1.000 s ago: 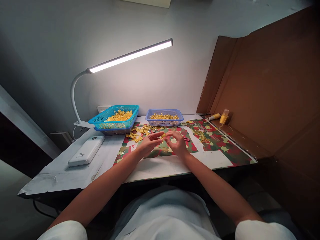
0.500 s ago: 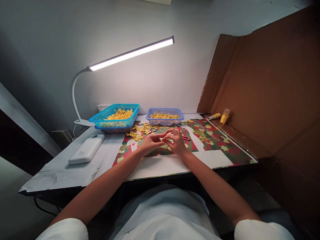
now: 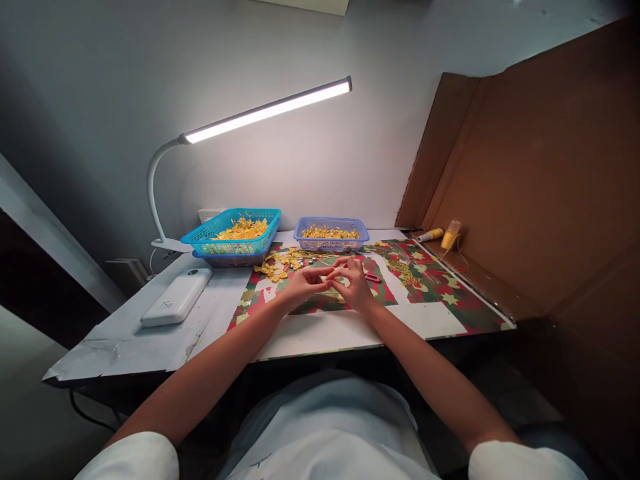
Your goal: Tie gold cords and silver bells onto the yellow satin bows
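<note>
My left hand [image 3: 300, 285] and my right hand [image 3: 353, 283] meet over the patterned red and green mat [image 3: 430, 287] in the middle of the table. Their fingertips are pinched together on a small yellow piece [image 3: 330, 291] that is mostly hidden between them; its shape I cannot make out. Just behind my hands lies a loose heap of yellow folded pieces [image 3: 280, 261]. A small red tool [image 3: 372, 277] lies on the mat right beside my right hand.
A turquoise basket [image 3: 231, 235] and a lilac basket [image 3: 331, 235], both holding yellow pieces, stand at the back. A white power bank [image 3: 176, 295] lies at the left under a white desk lamp [image 3: 165, 167]. Yellow thread spools [image 3: 445, 235] sit by the cardboard wall [image 3: 530, 167] at the right.
My fingers have closed in from a looser spread to a tight pinch on the yellow piece. The hands stay in the same spot; the view has shifted slightly.
</note>
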### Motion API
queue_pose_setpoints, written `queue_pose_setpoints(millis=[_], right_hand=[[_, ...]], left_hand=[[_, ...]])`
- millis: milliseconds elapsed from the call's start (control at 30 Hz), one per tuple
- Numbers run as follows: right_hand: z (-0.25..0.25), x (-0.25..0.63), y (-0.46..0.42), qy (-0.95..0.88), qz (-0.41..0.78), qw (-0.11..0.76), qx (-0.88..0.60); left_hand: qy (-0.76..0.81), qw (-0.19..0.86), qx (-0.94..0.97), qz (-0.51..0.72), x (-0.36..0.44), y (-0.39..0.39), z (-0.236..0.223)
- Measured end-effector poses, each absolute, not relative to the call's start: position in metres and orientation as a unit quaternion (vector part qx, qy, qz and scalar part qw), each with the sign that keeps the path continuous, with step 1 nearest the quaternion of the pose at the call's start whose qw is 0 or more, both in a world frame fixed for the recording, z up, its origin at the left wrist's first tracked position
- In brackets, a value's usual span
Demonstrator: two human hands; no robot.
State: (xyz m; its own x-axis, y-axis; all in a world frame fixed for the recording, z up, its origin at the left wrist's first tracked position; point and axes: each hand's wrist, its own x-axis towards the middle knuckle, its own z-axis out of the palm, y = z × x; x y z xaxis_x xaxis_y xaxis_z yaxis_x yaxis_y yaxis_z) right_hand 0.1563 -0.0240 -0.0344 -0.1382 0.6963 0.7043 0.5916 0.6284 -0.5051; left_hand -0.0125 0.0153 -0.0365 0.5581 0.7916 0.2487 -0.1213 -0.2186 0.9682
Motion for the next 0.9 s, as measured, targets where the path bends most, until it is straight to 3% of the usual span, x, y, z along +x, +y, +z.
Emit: queue_pose_setpoints(millis=[100, 300, 433, 567, 733, 900], right_hand=[[-0.032, 0.155, -0.025, -0.743, 0.068, 0.517, -0.419], [-0.010, 0.177, -0.018, -0.586, 0.170, 0.704, -0.362], [0.022, 0.206, -0.017, -0.524, 0.149, 0.779, -0.309], [0.045, 0.221, -0.022, -0.516, 0.115, 0.798, -0.287], [0.047, 0.215, -0.023, -0.546, 0.155, 0.767, -0.298], [0.046, 0.198, -0.021, -0.596, 0.249, 0.707, -0.287]], left_hand=[[0.260, 0.551, 0.695, 0.383, -0.012, 0.018, -0.039], [0.386, 0.408, 0.758, 0.330, -0.020, 0.032, -0.046], [0.445, 0.347, 0.766, 0.306, -0.028, 0.038, -0.044], [0.446, 0.341, 0.771, 0.300, -0.030, 0.039, -0.042], [0.419, 0.291, 0.809, 0.292, -0.029, 0.038, -0.046], [0.377, 0.135, 0.858, 0.323, -0.035, 0.042, -0.044]])
